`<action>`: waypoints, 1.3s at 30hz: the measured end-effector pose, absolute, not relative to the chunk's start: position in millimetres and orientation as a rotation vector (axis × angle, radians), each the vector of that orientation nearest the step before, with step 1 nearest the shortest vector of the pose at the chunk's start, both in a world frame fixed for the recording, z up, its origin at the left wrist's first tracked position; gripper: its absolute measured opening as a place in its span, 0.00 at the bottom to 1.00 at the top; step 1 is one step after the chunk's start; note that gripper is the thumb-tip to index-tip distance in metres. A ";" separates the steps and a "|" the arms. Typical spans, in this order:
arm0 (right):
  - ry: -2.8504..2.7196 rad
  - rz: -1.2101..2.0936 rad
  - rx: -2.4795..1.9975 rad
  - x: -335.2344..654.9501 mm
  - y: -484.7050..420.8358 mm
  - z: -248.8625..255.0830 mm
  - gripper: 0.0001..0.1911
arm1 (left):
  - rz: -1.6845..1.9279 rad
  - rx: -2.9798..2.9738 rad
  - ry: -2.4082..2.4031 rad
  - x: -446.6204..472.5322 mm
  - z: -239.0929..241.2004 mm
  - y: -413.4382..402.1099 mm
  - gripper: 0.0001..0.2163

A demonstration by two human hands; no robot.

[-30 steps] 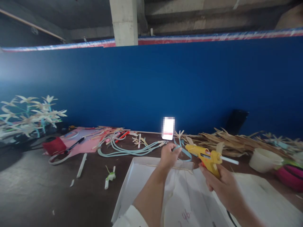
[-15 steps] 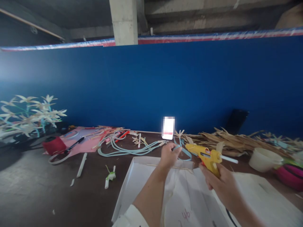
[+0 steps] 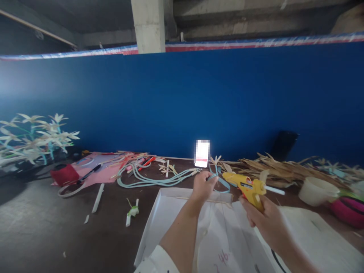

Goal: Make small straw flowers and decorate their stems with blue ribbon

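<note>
My right hand [image 3: 263, 214] is wrapped round the grip of a yellow hot glue gun [image 3: 247, 185]. A white glue stick [image 3: 274, 190] pokes out of its rear, and the nozzle points left toward my other hand. With fingers pinched together, my left hand [image 3: 202, 185] holds a light blue strip [image 3: 224, 186] that loops out to the right. Just behind the pinch stands a pale dried-leaf flower [image 3: 216, 160]; I cannot tell whether the strip joins it. Below both hands lies a shallow white cardboard box [image 3: 167, 216] with handwriting on it.
A lit phone [image 3: 201, 153] leans at the back against a blue partition [image 3: 176, 98]. Light blue stems [image 3: 153, 185] lie left of centre. Dried husks [image 3: 273, 170] and a white tub [image 3: 318, 191] are at right. Pale flowers [image 3: 36, 132] and a red spool [image 3: 65, 174] occupy the left.
</note>
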State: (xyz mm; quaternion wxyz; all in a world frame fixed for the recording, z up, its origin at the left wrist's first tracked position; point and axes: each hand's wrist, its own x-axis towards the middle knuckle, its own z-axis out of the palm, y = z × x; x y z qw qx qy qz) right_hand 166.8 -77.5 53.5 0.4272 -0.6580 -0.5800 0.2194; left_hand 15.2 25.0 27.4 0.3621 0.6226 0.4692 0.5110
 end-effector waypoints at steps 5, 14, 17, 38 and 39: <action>-1.452 0.546 -1.637 166.8 -78.4 52.8 0.15 | 1.312 1.609 1.209 14.8 25.9 25.9 0.09; -1.440 0.564 -1.612 165.0 -78.4 50.4 0.15 | 1.308 1.587 1.204 15.5 25.3 25.9 0.10; -1.436 0.559 -1.613 166.7 -77.8 47.9 0.16 | 1.306 1.601 1.214 14.5 27.0 25.1 0.10; -1.391 0.603 -1.646 163.1 -79.8 53.0 0.15 | 1.324 1.514 1.199 17.5 26.9 26.3 0.10; -1.397 0.613 -1.647 164.0 -79.3 52.3 0.15 | 1.326 1.515 1.195 17.7 26.5 26.6 0.10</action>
